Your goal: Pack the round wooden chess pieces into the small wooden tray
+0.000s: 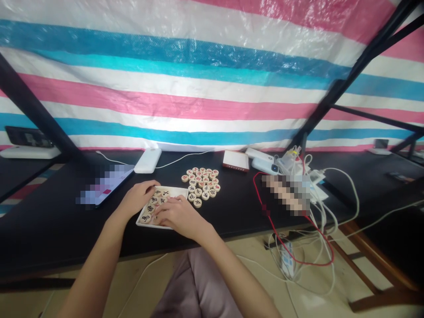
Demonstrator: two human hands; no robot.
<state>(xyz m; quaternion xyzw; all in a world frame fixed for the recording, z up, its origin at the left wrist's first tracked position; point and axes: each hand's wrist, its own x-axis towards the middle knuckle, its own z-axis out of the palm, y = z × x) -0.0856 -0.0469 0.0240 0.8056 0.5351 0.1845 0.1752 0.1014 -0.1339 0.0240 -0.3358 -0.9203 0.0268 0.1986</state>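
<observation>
A white tray lies near the front of the black table with several round Chinese chess pieces in it, black characters facing up. My left hand is closed at the tray's left rim, its fingertips by the far left corner. Over the right part of the tray, my right hand curls its fingers down onto pieces, covering some of them. What lies under those fingertips is partly hidden. Beyond and to the right of the tray, a cluster of loose Chinese chess pieces with red and black characters sits on the table.
A tablet leans at the left, next to a white power bank. Behind the loose pieces lies a small box. Tangled white cables and a red cord hang over the table's right front edge.
</observation>
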